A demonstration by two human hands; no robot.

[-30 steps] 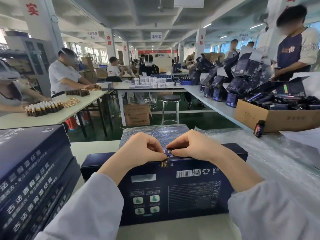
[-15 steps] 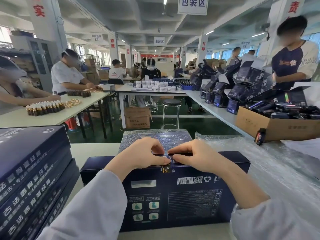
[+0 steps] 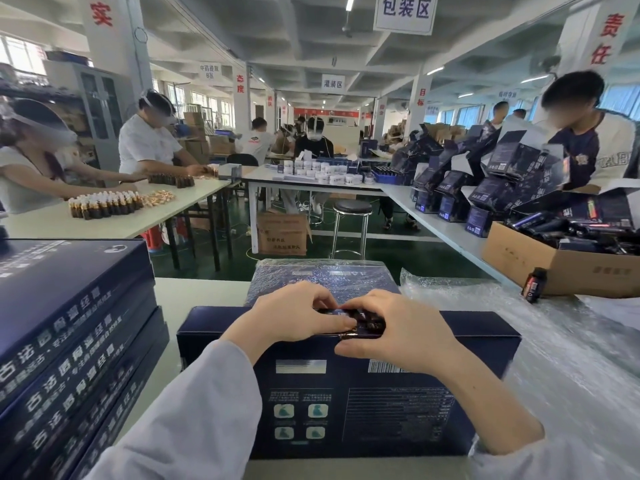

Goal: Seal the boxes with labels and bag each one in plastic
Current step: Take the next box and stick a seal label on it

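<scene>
A dark blue box (image 3: pixel 381 410) stands on its long edge on the bench (image 3: pixel 197 296), its printed face toward the person, whose pale sleeves (image 3: pixel 194 410) reach over it. Both hands meet at the middle of its top edge. The left grip (image 3: pixel 291 317) is curled, fingertips and thumb closed on a small dark label (image 3: pixel 369 325) lying across that edge. The right grip (image 3: pixel 398 337) is curled on the same label, its thumb flat on the box's front face (how far the label is stuck down cannot be told).

Just left of the box rises a stack of boxes (image 3: pixel 69 323) of the same kind. To the right lie clear plastic bags (image 3: pixel 554 341). Directly behind the hands lies a bagged box (image 3: pixel 322 275), flat. Farther right sits a cardboard carton (image 3: pixel 554 271) with a small bottle (image 3: pixel 535 287) beside it. Beyond the bench stands a stool (image 3: pixel 353 207), and other workers (image 3: pixel 149 143) sit at long tables.
</scene>
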